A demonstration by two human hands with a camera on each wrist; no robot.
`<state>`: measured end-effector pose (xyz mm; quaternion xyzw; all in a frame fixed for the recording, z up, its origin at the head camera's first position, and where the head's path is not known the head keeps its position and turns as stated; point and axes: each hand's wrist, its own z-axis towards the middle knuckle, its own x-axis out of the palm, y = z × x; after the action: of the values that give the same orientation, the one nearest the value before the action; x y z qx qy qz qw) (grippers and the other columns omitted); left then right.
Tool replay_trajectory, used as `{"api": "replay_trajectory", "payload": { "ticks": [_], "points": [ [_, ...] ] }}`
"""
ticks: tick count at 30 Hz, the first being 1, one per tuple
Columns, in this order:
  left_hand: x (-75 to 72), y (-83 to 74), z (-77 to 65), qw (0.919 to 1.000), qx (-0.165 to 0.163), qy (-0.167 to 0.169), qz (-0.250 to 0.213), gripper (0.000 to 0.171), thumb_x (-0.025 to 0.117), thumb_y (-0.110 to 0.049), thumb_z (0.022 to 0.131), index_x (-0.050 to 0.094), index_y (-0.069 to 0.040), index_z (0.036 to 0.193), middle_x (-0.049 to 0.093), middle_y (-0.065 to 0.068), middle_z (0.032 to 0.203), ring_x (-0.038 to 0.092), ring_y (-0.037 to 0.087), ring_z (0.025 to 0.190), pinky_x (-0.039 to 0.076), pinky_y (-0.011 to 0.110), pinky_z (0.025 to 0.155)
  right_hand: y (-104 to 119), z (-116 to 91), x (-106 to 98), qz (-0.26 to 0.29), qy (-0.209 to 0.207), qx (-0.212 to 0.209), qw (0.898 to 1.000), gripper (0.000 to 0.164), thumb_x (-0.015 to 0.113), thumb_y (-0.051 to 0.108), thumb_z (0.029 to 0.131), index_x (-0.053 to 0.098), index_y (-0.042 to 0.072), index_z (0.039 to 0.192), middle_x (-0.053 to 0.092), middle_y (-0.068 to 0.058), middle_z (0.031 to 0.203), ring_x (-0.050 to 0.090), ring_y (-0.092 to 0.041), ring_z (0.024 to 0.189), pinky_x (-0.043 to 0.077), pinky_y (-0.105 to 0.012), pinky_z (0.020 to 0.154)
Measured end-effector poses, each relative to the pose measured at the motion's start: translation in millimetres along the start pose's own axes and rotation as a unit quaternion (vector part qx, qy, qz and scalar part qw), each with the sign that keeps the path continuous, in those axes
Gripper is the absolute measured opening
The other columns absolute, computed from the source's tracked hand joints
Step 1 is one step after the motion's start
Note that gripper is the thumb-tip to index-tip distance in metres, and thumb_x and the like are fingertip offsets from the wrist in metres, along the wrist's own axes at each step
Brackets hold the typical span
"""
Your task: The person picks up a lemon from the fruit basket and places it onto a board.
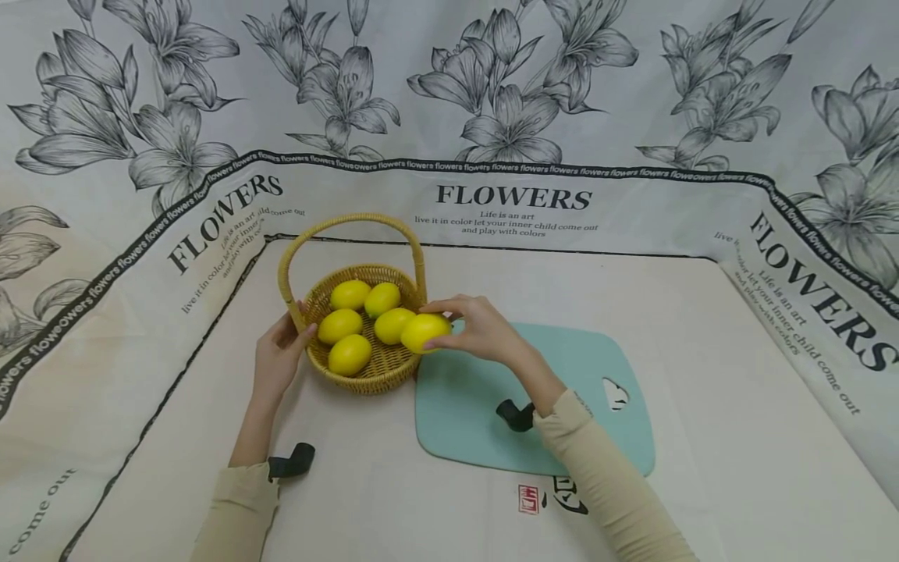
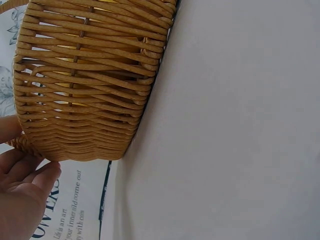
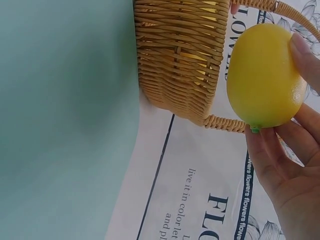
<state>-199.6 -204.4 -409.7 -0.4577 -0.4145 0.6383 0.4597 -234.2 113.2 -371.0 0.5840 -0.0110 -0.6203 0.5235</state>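
A wicker basket (image 1: pixel 365 382) with a tall arched handle holds several yellow lemons (image 1: pixel 350 355). My left hand (image 1: pixel 279 351) grips the basket at its left side, by the foot of the handle; in the left wrist view its fingers (image 2: pixel 45 177) wrap the rim. Over the basket's right edge, my right hand (image 1: pixel 481 332) holds another lemon (image 3: pixel 265 75) between thumb and fingers. The right wrist view shows this lemon raised beside the basket wall (image 3: pixel 180 65), its small green stem end pointing down in that view.
A light teal cutting board (image 1: pixel 463 414) with a cut-out handle hole lies right of the basket, under my right forearm. The white tablecloth (image 1: pixel 365 484) carries black flower prints and lettering. Each wrist bears a black device (image 1: pixel 293 460).
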Motion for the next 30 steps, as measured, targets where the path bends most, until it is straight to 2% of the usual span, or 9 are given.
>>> {"api": "replay_trajectory", "payload": {
  "ticks": [9,12,15,17,19,20,24,30],
  "points": [
    [0.2,0.0,0.3,1.0,-0.008,-0.004,-0.001,0.05,0.06,-0.006,0.096,0.041,0.009,0.14,0.045,0.022,0.143,0.045,0.036,0.129,0.043,0.009,0.093,-3.7,-4.6,-2.5,0.002,-0.001,0.003,1.0,0.053,0.083,0.026,0.075,0.067,0.004,0.121,0.067,-0.005,0.118,0.059,-0.018,0.1,0.054,-0.032,0.086],
    [-0.9,10.9,4.3,1.0,-0.006,-0.006,-0.002,0.052,0.061,-0.009,0.096,0.042,0.007,0.141,0.046,0.019,0.143,0.046,0.035,0.129,0.043,0.009,0.093,-6.3,-6.3,-3.3,0.001,-0.001,0.007,1.0,0.053,0.083,0.026,0.076,0.067,0.005,0.121,0.067,-0.005,0.118,0.059,-0.018,0.101,0.054,-0.032,0.087],
    [-1.3,12.8,5.4,1.0,-0.007,-0.004,-0.005,0.051,0.061,-0.009,0.096,0.042,0.007,0.141,0.045,0.02,0.143,0.046,0.036,0.128,0.043,0.011,0.094,-8.3,-8.3,-4.6,-0.003,-0.003,0.012,1.0,0.053,0.083,0.026,0.076,0.067,0.003,0.121,0.067,-0.005,0.118,0.06,-0.018,0.101,0.054,-0.032,0.087],
    [-1.5,12.9,5.2,1.0,0.0,-0.002,-0.005,0.052,0.06,-0.01,0.096,0.041,0.007,0.141,0.045,0.022,0.143,0.045,0.038,0.128,0.044,0.011,0.094,-9.2,-9.6,-5.6,-0.003,-0.005,0.013,1.0,0.053,0.083,0.025,0.076,0.067,0.003,0.121,0.067,-0.006,0.118,0.06,-0.019,0.102,0.054,-0.033,0.087],
    [-1.1,3.9,2.2,1.0,-0.001,-0.001,-0.007,0.05,0.059,-0.006,0.096,0.04,0.01,0.139,0.044,0.025,0.142,0.045,0.039,0.128,0.044,0.011,0.094,-10.0,-10.8,-6.5,-0.003,-0.007,0.016,1.0,0.052,0.084,0.024,0.076,0.067,0.003,0.12,0.067,-0.007,0.118,0.06,-0.02,0.103,0.054,-0.034,0.087],
    [-1.1,4.2,2.1,1.0,0.003,-0.001,-0.009,0.05,0.059,-0.006,0.096,0.04,0.011,0.139,0.044,0.025,0.142,0.045,0.04,0.128,0.044,0.011,0.094,-10.8,-11.3,-6.7,-0.003,-0.007,0.016,1.0,0.052,0.084,0.023,0.076,0.066,0.002,0.12,0.067,-0.007,0.118,0.061,-0.02,0.103,0.054,-0.033,0.087],
    [-1.9,10.0,3.8,0.9998,0.008,-0.004,-0.017,0.05,0.06,-0.004,0.095,0.041,0.011,0.139,0.045,0.024,0.141,0.045,0.038,0.128,0.043,0.01,0.093,-12.8,-13.4,-7.5,-0.003,-0.009,0.021,1.0,0.054,0.084,0.023,0.076,0.066,0.001,0.121,0.067,-0.008,0.119,0.061,-0.021,0.104,0.054,-0.032,0.087],
    [-2.8,32.6,11.8,0.9997,0.011,-0.013,-0.017,0.052,0.063,-0.013,0.095,0.044,0.004,0.14,0.048,0.016,0.142,0.047,0.033,0.128,0.043,0.01,0.094,-16.3,-15.7,-8.2,-0.006,-0.01,0.031,0.999,0.054,0.084,0.024,0.075,0.066,0.002,0.121,0.067,-0.008,0.12,0.061,-0.021,0.105,0.054,-0.031,0.087]
  ]
}}
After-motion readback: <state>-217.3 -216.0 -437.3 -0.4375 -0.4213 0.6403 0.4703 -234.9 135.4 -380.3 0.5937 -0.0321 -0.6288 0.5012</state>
